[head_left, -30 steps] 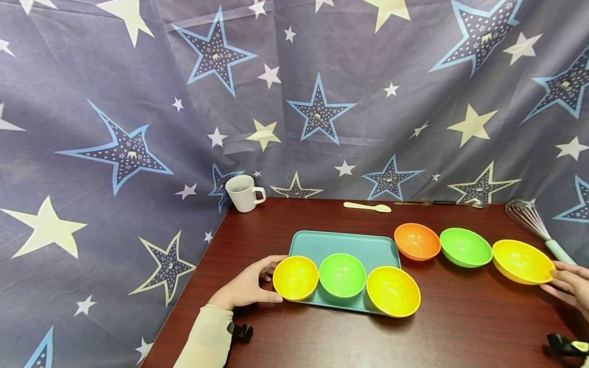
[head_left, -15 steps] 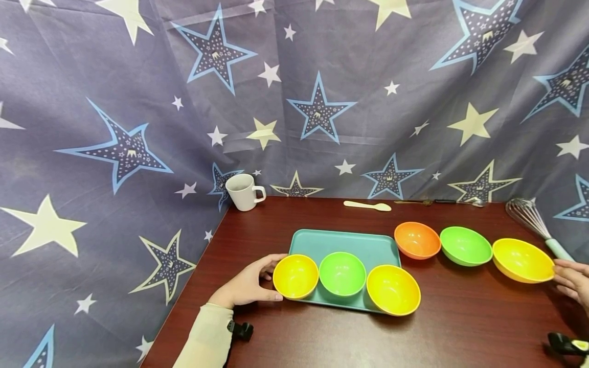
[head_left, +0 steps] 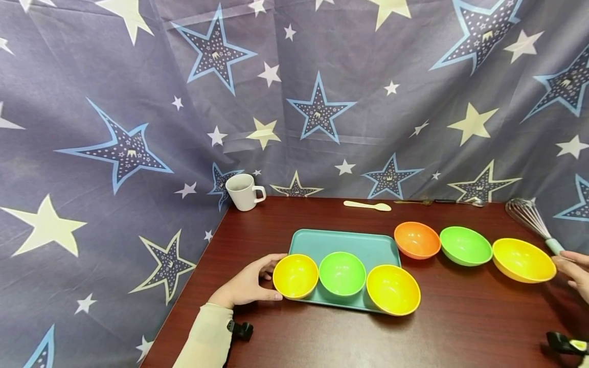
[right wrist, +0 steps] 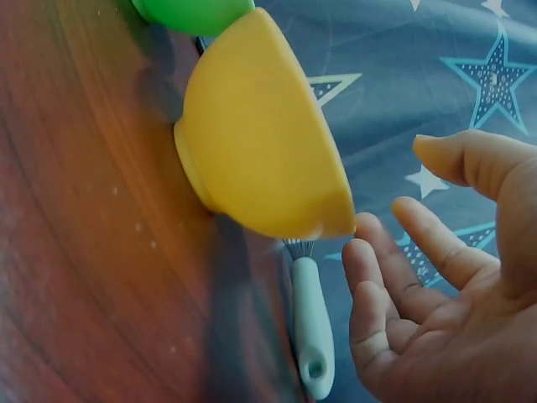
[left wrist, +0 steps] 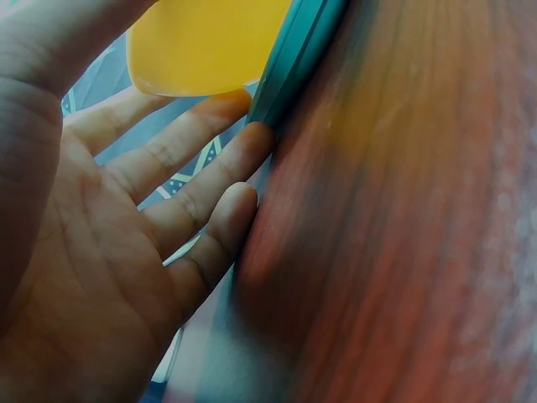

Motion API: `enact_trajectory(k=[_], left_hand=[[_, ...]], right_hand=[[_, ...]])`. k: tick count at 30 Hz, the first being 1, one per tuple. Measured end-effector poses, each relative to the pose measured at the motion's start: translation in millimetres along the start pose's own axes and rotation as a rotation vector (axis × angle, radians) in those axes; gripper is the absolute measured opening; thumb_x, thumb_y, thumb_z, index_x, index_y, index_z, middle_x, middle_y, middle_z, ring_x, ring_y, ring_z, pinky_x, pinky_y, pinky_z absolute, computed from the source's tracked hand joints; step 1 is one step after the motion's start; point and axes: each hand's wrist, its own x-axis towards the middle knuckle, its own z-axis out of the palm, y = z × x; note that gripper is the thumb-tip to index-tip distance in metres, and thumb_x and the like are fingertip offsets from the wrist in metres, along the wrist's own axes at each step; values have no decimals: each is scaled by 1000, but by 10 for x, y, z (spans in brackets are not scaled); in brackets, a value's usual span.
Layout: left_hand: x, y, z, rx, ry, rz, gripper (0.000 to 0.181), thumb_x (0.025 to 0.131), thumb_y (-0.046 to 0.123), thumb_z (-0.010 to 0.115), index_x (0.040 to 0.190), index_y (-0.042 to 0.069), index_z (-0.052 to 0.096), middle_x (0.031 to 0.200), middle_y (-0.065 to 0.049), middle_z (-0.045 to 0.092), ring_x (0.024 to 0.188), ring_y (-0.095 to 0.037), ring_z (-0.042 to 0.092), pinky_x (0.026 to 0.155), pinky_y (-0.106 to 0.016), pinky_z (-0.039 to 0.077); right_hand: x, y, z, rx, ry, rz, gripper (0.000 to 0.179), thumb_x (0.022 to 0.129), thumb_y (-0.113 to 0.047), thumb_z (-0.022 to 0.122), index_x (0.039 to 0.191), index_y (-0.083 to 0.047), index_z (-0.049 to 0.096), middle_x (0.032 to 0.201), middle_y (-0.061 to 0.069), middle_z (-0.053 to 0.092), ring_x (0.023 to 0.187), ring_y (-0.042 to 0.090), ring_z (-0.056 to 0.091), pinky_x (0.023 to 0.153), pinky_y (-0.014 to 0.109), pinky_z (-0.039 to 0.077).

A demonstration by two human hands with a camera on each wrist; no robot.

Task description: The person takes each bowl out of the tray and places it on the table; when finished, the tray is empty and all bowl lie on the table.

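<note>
On the teal tray (head_left: 349,243), a small yellow bowl (head_left: 295,276), a green bowl (head_left: 342,274) and a larger yellow bowl (head_left: 393,290) stand in a row along its near side. My left hand (head_left: 250,282) is at the left bowl, thumb in front and fingers behind; the left wrist view shows loosely extended fingers with tips at the tray's edge, palm free. To the right, another line has an orange bowl (head_left: 416,240), a green bowl (head_left: 466,246) and a wide yellow bowl (head_left: 523,260). My right hand (right wrist: 445,294) is relaxed, fingertips right at that yellow bowl's rim.
A whisk (head_left: 534,221) with a pale handle lies beyond the wide yellow bowl. Along the back edge are a cream spoon (head_left: 367,206) and thin dark-handled utensils (head_left: 453,202). A white mug (head_left: 242,192) stands in the back left corner, before a starry cloth (head_left: 322,168).
My right hand has loosened at the wide yellow bowl's rim, its fingers shifting slightly up and away. My left hand, the tray and the bowls hold their places.
</note>
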Motion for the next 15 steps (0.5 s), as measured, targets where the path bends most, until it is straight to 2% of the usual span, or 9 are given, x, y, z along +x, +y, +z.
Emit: enact_trajectory(k=[4,7,9,14,15], left_hand=[[0,-9,3,2,0,-6,88,81,29,93,155,32,46,129,11,66,114,-19,63,94,-40,53],[3,-11,3,-4,-2,-9,89,80,28,94,155,33,46,130,11,66,115,-19,63,94,-41,53],[3,-10,3,-11,-2,-8,89,80,27,94,155,33,45,130,11,65,115,-19,63,94,-42,53],[4,-24,3,-18,0,-2,91,80,25,94,156,32,45,130,10,65,115,-21,63,94,-43,53],[2,-23,1,-18,-1,-1,91,80,25,94,156,32,45,130,10,65,115,-21,63,94,-43,53]], right_hand=[[14,-12,33,36,41,-54,41,101,-13,65,104,-53,58,87,-45,62,76,-25,55,52,9,38],[-23,-110,79,78,62,-82,41,100,-10,66,106,-50,62,87,-42,65,74,-22,58,51,10,40],[-92,-274,138,141,54,-95,42,100,-6,67,106,-47,66,88,-38,67,74,-19,61,52,10,43],[-374,-889,397,453,-20,-141,41,96,11,65,108,-25,80,89,-18,77,76,-8,69,56,10,49],[-428,-1009,450,474,-31,-151,42,95,14,64,108,-23,81,90,-16,78,76,-7,70,57,10,49]])
